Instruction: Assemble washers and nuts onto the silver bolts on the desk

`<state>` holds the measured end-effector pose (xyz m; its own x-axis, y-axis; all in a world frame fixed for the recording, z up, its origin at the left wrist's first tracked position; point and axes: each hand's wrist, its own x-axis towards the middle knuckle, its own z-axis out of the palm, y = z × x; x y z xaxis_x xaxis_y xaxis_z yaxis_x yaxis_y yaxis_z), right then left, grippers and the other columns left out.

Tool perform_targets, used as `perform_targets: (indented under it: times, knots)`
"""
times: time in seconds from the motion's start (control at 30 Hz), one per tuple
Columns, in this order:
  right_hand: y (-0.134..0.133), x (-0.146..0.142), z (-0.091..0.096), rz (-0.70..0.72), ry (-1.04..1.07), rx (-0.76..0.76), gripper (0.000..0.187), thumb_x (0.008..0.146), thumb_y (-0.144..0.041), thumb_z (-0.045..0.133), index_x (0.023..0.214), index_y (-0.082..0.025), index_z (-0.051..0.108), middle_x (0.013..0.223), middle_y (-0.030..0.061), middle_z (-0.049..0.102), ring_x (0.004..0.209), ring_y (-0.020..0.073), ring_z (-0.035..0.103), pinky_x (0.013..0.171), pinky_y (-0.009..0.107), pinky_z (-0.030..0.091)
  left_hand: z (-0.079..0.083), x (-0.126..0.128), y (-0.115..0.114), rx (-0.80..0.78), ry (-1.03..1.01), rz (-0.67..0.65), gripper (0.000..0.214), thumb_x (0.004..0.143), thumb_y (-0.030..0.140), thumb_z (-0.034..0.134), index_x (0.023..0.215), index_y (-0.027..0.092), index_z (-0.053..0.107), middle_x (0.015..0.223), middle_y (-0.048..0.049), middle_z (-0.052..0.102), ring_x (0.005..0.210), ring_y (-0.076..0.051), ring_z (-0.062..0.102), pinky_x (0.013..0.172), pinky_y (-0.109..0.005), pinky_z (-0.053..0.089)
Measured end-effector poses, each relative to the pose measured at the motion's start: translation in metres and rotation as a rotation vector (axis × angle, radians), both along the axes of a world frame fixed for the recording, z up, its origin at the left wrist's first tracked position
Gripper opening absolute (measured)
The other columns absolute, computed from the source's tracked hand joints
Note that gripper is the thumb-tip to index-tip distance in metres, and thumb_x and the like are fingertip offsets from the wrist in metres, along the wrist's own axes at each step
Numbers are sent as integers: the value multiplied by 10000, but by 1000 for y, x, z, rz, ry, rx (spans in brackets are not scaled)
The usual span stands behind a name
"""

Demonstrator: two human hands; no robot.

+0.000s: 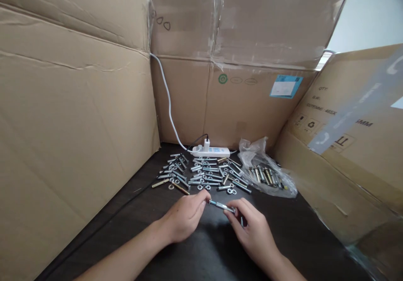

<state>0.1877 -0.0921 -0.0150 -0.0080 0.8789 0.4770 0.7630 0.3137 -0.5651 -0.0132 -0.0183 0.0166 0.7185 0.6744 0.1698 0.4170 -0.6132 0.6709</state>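
Note:
My left hand [185,215] and my right hand [250,226] hover low over a dark table [204,256], each pinching one end of the same metal bolt [221,206]. The bolt lies roughly level between the two sets of fingertips. Both hands have their fingers curled. Just beyond them lies a spread pile of loose bolts, sleeves and washers [201,174]. A clear plastic bag [267,172] holding more bolts lies to the right of the pile.
Tall cardboard boxes wall in the table: one at the left [72,117], one behind [239,62], one at the right [352,138]. A white power strip [211,151] with a plug and white cable sits at the back. A dark cable runs along the left.

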Motion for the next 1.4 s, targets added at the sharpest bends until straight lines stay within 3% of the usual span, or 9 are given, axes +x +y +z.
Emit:
perform_targets:
  times: [0.2, 0.47, 0.67, 0.77, 0.87, 1.0, 1.1, 1.3, 1.4]
  knots:
    - [-1, 0, 4, 42, 22, -21, 119, 885, -279, 515, 880, -203, 605, 681, -1, 515, 592, 129, 516, 566, 230, 409, 4, 1, -2, 26, 58, -32, 193, 942, 304, 328, 910, 191, 481, 698, 29, 511, 626, -115, 473, 584, -223, 317]
    - [-3, 1, 5, 84, 82, -91, 137, 893, -296, 489, 871, -196, 581, 697, 2, 479, 620, 138, 480, 588, 252, 388, 10, 7, -3, 74, 101, -88, 194, 949, 292, 327, 936, 189, 491, 808, -4, 587, 728, -143, 552, 653, -230, 371]
    - [-4, 1, 7, 102, 467, -169, 195, 896, -380, 468, 865, -192, 512, 734, 2, 479, 623, 128, 472, 557, 241, 390, 24, 25, -1, 177, 39, -210, 161, 937, 254, 377, 981, 191, 519, 884, -20, 606, 795, -148, 572, 704, -226, 398]
    - [-4, 0, 5, 176, 670, -299, 241, 903, -422, 443, 957, -194, 498, 658, -33, 451, 531, 105, 423, 488, 219, 353, 18, 33, -2, 203, -2, -252, 165, 931, 231, 388, 1014, 190, 526, 916, -29, 611, 832, -152, 578, 738, -230, 403]
    - [-3, -1, 5, 189, 645, -322, 242, 875, -414, 499, 883, -175, 535, 694, -13, 505, 613, 112, 464, 573, 223, 380, 6, 34, -5, 166, -8, -278, 166, 909, 199, 401, 1029, 192, 515, 947, -33, 606, 862, -160, 574, 758, -241, 398]
    - [-3, -3, 6, 133, 550, -331, 233, 861, -390, 520, 825, -162, 556, 679, -15, 496, 623, 110, 449, 595, 221, 373, -6, 30, -4, 1, -51, -193, 212, 819, 132, 447, 1019, 199, 454, 878, -4, 530, 759, -131, 491, 697, -238, 377]
    - [-2, -3, 6, 91, 515, -347, 225, 850, -389, 530, 828, -166, 543, 650, -28, 461, 579, 101, 412, 537, 211, 348, -12, 30, 0, -199, -192, -85, 219, 725, 45, 416, 887, 189, 386, 787, 22, 403, 695, -105, 381, 660, -220, 350]
    - [-2, -2, 4, 99, 452, -376, 232, 857, -402, 520, 868, -171, 544, 687, -8, 529, 588, 111, 457, 528, 209, 368, -17, 37, 3, -865, -319, -119, 88, 795, 102, 338, 821, 187, 332, 683, 48, 345, 548, -67, 287, 530, -193, 258]
    - [-2, -2, 4, 120, 437, -376, 233, 865, -401, 514, 895, -173, 552, 776, 24, 602, 663, 131, 523, 568, 218, 398, -18, 38, 3, -1028, -356, -111, 73, 794, 119, 368, 840, 175, 365, 696, 40, 386, 528, -53, 297, 508, -186, 231]
